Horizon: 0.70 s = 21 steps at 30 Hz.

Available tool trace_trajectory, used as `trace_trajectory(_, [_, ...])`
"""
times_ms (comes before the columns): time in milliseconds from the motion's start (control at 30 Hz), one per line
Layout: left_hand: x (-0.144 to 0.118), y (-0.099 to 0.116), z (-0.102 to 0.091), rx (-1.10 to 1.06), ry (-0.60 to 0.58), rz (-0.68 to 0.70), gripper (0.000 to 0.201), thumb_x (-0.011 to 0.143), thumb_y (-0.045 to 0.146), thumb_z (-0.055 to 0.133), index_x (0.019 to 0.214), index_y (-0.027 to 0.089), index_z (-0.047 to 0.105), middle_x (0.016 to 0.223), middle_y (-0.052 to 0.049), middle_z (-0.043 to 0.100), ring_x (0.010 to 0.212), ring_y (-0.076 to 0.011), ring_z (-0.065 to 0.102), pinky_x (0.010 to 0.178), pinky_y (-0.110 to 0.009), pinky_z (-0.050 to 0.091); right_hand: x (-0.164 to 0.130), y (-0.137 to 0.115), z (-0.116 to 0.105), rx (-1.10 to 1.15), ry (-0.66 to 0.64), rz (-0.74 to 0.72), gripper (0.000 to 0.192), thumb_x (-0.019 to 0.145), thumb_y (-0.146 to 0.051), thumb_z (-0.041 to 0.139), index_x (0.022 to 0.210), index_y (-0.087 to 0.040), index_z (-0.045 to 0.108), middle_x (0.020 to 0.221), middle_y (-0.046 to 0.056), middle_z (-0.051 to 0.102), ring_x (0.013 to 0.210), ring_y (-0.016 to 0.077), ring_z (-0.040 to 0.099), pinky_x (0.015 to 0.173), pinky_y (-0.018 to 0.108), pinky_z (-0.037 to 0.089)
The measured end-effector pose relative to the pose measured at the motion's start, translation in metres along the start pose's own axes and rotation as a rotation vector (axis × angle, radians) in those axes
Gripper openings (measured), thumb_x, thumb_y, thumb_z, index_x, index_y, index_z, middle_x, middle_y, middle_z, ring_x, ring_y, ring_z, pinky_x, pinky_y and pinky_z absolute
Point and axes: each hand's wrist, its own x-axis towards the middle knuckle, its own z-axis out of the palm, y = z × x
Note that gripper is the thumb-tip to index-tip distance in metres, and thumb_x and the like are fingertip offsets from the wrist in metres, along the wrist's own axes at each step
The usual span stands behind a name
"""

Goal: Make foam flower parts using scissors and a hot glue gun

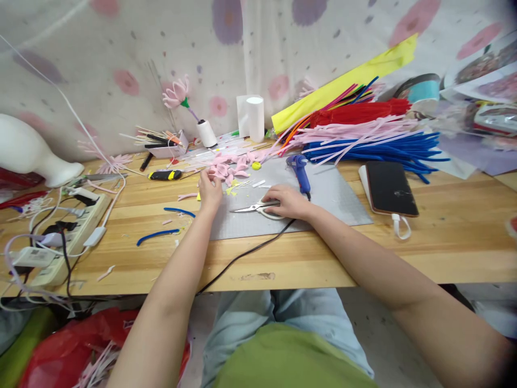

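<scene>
While the white foam head form (32,153) and the power strip (60,237) with its tangle of cables sit at about nine o'clock on the table (363,258), the work itself is gathered on the grey cutting mat (331,196) at the centre. Two loose blue pipe-cleaner pieces (157,235) lie on the bare wood just left of the mat.

The left hand (210,189) reaches forward to roughly eleven o'clock, its fingers curled down onto the near edge of the heap of pink pipe-cleaner pieces (230,166); whether it has pinched one of them I cannot tell.

The scissors (256,207) lie flat on the mat at twelve o'clock, blades shut, their long axis running left to right: tips toward the left hand, handles under the right hand (288,200). That hand rests on the handles with fingers folded over them, so it is by far the nearer one to the tool.

Just beyond the right hand, at one o'clock, stands the blue glue gun (301,171), its black cord trailing back over the table edge. Farther right lie the phone (391,188) and, behind it, bundles of blue, pink and red pipe cleaners (375,141).
</scene>
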Motion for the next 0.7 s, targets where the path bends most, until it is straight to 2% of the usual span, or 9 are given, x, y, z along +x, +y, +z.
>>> trace_trajectory(133, [-0.006,-0.009,-0.017,0.048,0.037,0.022,0.02,0.069,0.012,0.05,0.086,0.022,0.046,0.084,-0.004,0.053,0.087,-0.0194,0.052,0.085,-0.033,0.04,0.0,-0.001,0.002,0.045,0.012,-0.002,0.025,0.075,-0.033,0.06,0.093,-0.017,0.065,0.095,0.009,0.064,0.093,0.0204,0.056,0.084,0.032,0.041])
trace_trajectory(267, [-0.005,-0.012,-0.036,0.166,0.014,0.07,0.026,0.064,0.011,0.053,0.086,0.022,0.046,0.086,-0.005,0.055,0.092,-0.0216,0.05,0.088,-0.036,0.039,0.0,-0.003,0.001,0.156,0.039,0.034,0.025,0.076,-0.036,0.058,0.09,-0.016,0.066,0.09,0.007,0.065,0.085,0.0175,0.058,0.078,0.029,0.043])
trace_trajectory(367, [-0.001,-0.014,-0.052,0.226,-0.019,0.064,0.023,0.063,0.012,0.055,0.082,0.023,0.048,0.084,-0.004,0.058,0.092,-0.0222,0.051,0.088,-0.038,0.038,0.0,-0.001,0.004,0.214,0.139,0.145,0.025,0.08,-0.037,0.052,0.089,-0.016,0.065,0.085,0.006,0.065,0.074,0.0142,0.056,0.069,0.026,0.043])
trace_trajectory(467, [0.0,-0.018,-0.062,0.257,-0.038,0.045,0.018,0.065,0.015,0.055,0.081,0.023,0.052,0.081,-0.003,0.06,0.088,-0.0215,0.052,0.087,-0.038,0.038,0.001,0.003,0.006,0.193,0.28,0.242,0.026,0.082,-0.038,0.048,0.083,-0.017,0.062,0.081,0.005,0.063,0.07,0.0139,0.053,0.067,0.026,0.041])
trace_trajectory(533, [-0.003,-0.02,-0.063,0.28,-0.056,0.034,0.013,0.068,0.02,0.056,0.081,0.022,0.055,0.079,-0.003,0.061,0.084,-0.0213,0.054,0.085,-0.037,0.038,0.001,0.005,0.007,0.157,0.338,0.287,0.026,0.082,-0.039,0.046,0.078,-0.018,0.06,0.075,0.004,0.061,0.068,0.0144,0.052,0.066,0.027,0.04])
trace_trajectory(600, [-0.008,-0.021,-0.058,0.313,-0.096,0.032,0.007,0.071,0.029,0.056,0.071,0.022,0.056,0.072,-0.004,0.059,0.079,-0.0217,0.054,0.082,-0.038,0.038,0.001,0.005,0.006,0.108,0.353,0.322,0.027,0.083,-0.039,0.043,0.074,-0.019,0.058,0.07,0.004,0.059,0.066,0.015,0.051,0.064,0.027,0.039])
trace_trajectory(700, [-0.015,-0.017,-0.043,0.373,-0.167,0.03,0.032,0.074,0.04,0.056,0.05,0.021,0.045,0.058,-0.005,0.052,0.074,-0.0238,0.054,0.08,-0.04,0.038,-0.001,0.006,0.004,0.034,0.329,0.359,0.028,0.084,-0.038,0.04,0.072,-0.019,0.057,0.07,0.004,0.06,0.067,0.0166,0.053,0.064,0.028,0.037])
